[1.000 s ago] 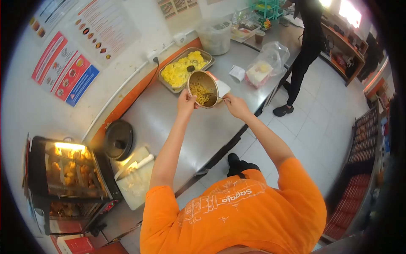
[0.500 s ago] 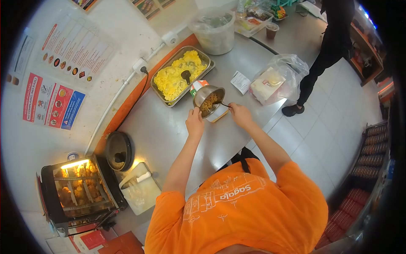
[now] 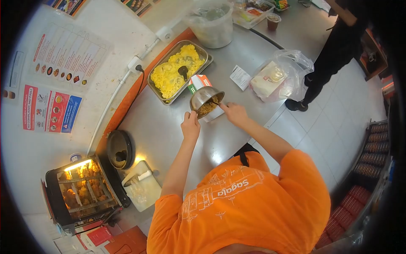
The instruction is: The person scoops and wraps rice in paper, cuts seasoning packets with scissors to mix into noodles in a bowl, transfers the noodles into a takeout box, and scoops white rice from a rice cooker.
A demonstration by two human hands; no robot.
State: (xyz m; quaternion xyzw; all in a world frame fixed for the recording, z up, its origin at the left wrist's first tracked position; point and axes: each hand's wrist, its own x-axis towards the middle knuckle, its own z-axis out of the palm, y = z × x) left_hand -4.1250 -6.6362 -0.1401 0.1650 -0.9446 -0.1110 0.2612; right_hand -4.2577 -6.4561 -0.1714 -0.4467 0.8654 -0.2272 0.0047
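Observation:
My left hand [image 3: 190, 125] is closed on the near rim of a metal bowl [image 3: 198, 98], which is tipped on its side. Brown, crumbly-looking food [image 3: 207, 107] lies inside, perhaps fried rice or noodles. My right hand [image 3: 234, 114] is closed at the bowl's right side on a spoon whose dark end reaches into the food. Below the bowl stands a white, orange and green paper food box [image 3: 201, 81], partly hidden by it. Beyond the box, a steel tray [image 3: 208, 58] holds yellow scrambled egg [image 3: 175, 70] with a dark scoop [image 3: 182, 72] in it.
A receipt [image 3: 240, 77] and a plastic bag [image 3: 296, 70] lie to the right on the steel counter [image 3: 154, 127]. A bucket [image 3: 211, 27] stands at the back. On the left are a black pan [image 3: 118, 148], a cutting board [image 3: 146, 192] and a lit display warmer [image 3: 84, 190]. Another person [image 3: 330, 59] stands at right.
The bowl has tipped further over the box, and my right hand has come closer to its rim. The other person's arm now shows at upper right. The view has shifted slightly.

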